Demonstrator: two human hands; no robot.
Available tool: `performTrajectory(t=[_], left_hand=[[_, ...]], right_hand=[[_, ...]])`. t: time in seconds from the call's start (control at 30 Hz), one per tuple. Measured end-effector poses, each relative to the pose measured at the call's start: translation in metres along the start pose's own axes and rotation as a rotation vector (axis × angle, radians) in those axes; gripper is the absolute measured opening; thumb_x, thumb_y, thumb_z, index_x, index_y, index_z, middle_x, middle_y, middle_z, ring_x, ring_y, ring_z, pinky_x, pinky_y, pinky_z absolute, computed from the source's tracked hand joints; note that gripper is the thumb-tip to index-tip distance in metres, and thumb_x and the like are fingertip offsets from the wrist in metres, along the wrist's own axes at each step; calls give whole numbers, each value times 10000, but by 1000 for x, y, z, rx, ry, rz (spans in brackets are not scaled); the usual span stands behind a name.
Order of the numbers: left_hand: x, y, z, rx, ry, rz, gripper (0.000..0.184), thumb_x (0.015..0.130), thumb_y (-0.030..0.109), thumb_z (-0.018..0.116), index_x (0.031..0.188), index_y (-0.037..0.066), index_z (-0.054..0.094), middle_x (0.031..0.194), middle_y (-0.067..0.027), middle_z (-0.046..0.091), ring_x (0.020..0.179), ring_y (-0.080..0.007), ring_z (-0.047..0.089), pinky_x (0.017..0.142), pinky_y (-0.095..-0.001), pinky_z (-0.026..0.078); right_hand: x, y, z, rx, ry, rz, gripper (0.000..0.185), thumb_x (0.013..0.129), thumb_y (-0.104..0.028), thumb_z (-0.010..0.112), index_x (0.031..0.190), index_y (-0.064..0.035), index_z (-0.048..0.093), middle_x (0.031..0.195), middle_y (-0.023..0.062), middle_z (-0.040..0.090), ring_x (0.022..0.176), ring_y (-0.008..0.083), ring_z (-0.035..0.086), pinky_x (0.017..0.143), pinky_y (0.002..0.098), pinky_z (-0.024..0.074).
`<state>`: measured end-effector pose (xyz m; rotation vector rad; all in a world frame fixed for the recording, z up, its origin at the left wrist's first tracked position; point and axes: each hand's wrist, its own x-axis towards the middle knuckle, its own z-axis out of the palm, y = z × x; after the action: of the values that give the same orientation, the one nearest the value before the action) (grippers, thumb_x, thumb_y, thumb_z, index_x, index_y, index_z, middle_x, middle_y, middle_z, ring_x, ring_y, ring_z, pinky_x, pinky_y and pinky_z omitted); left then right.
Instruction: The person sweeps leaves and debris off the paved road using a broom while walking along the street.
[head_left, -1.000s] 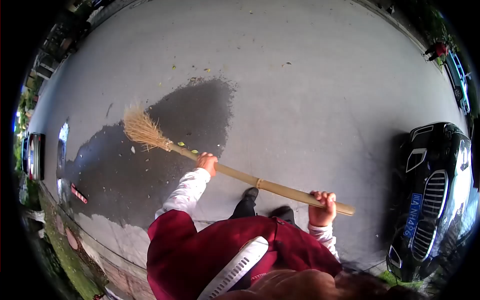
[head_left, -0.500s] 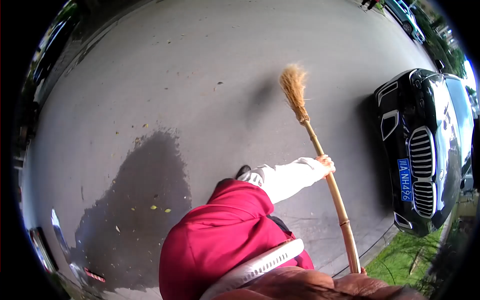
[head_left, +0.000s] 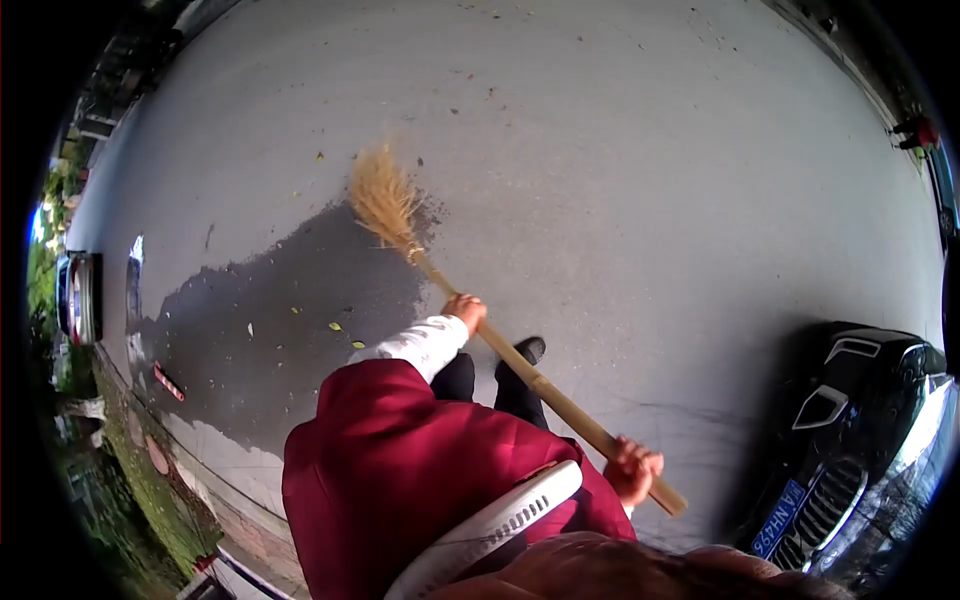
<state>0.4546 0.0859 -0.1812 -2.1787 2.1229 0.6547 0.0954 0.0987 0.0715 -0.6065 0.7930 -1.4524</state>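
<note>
Straw-coloured broom (head_left: 541, 385): located at the centre of my head view, set diagonally, with the bristles (head_left: 383, 200) at upper left and the butt end at lower right.

Left hand (head_left: 466, 312): I read it as wrapped round the handle (head_left: 577, 417), fingers curled against the shaft just below the bristles. Right hand (head_left: 633, 470): wrapped round the same handle near its butt end, a short length of shaft projecting past the grip; blur softens its fingers on my screen. The two hands are well apart, with a raised ring on the handle between them.

Bristle position: over the upper edge of a dark patch (head_left: 280, 310) on grey pavement (head_left: 640, 200). Their outline is blurred, and I cannot tell whether the tips touch the ground.

Surroundings: I see a yellow-green leaf (head_left: 335, 326) on the dark patch, to the left of the left hand. A red-and-white bar (head_left: 169, 382) lies near the patch's left end. A white sleeve (head_left: 412, 346) covers the left forearm, below it a maroon garment (head_left: 400, 440); a slotted white band (head_left: 490, 520) crosses that garment. One dark shoe (head_left: 532, 350) stands beside the handle. At right, my view shows a black car (head_left: 885, 400) with a blue plate (head_left: 778, 518).
</note>
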Motion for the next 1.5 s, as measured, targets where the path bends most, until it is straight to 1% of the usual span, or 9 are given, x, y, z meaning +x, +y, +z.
performTrajectory(t=[0.07, 0.23, 0.5, 0.63, 0.73, 0.97, 1.13, 1.3, 1.5], left_hand=[[-10, -103, -22, 161, -413, -252, 99, 662, 199, 670, 744, 144, 673, 849, -60, 661, 898, -254, 614, 794, -406, 461], [-43, -94, -100, -12, 37, -199, 112, 609, 130, 673, 707, 146, 621, 761, -59, 606, 857, -278, 560, 805, -411, 403], [162, 93, -159, -365, 313, 690, 168, 539, 86, 655, 686, 133, 587, 709, -19, 561, 786, -229, 551, 758, -373, 417], [264, 122, -161, -265, 176, 821, 38, 684, 171, 621, 707, 198, 633, 740, 13, 624, 903, -189, 586, 833, -335, 422], [305, 85, -119, -408, 141, 704, 10, 690, 186, 611, 697, 189, 617, 751, 14, 610, 899, -186, 574, 856, -341, 407], [112, -263, -125, -435, 521, 37, 154, 523, 137, 661, 578, 155, 518, 659, -30, 544, 729, -251, 560, 710, -401, 438], [-77, -482, -116, -155, -8, -509, 105, 605, 122, 655, 689, 175, 620, 766, -44, 617, 846, -273, 585, 757, -425, 430], [-112, -470, -167, -181, 283, -504, 89, 588, 103, 632, 658, 141, 593, 725, -71, 609, 810, -289, 575, 741, -421, 428], [95, -286, -289, -194, 265, -11, 85, 566, 105, 642, 641, 118, 604, 718, -63, 612, 802, -268, 591, 727, -402, 466]], right_hand=[[43, 65, 44, 61, -138, 177, 137, 811, -154, 558, 763, -119, 434, 648, 17, 436, 710, 185, 444, 852, 415, 362], [82, 59, 45, 300, -140, 198, 119, 810, -146, 554, 766, -125, 445, 659, -5, 449, 776, 177, 473, 912, 393, 349], [-33, -108, -5, -48, 233, -374, 210, 860, -126, 444, 661, -81, 392, 657, 27, 396, 750, 165, 458, 960, 361, 342], [-4, -18, 160, -226, 586, -666, 194, 861, -118, 429, 676, -75, 392, 669, 29, 397, 764, 188, 452, 961, 381, 340], [20, 22, 202, -223, 265, -584, 149, 848, -107, 439, 704, -91, 403, 683, 24, 380, 760, 195, 430, 946, 394, 331], [94, 151, 294, -69, -213, -2, 148, 785, -135, 547, 721, -128, 414, 647, -7, 382, 709, 156, 412, 868, 365, 355], [127, 327, 397, 35, -570, 490, 152, 775, -132, 598, 785, -108, 449, 728, 28, 475, 824, 214, 461, 939, 454, 295], [159, 324, 409, 233, -533, 598, 162, 764, -153, 595, 774, -118, 437, 713, 18, 458, 830, 216, 460, 950, 457, 297], [204, 114, 351, 75, -213, 3, 238, 875, -203, 475, 674, -142, 362, 569, -37, 309, 599, 108, 372, 799, 327, 396]])
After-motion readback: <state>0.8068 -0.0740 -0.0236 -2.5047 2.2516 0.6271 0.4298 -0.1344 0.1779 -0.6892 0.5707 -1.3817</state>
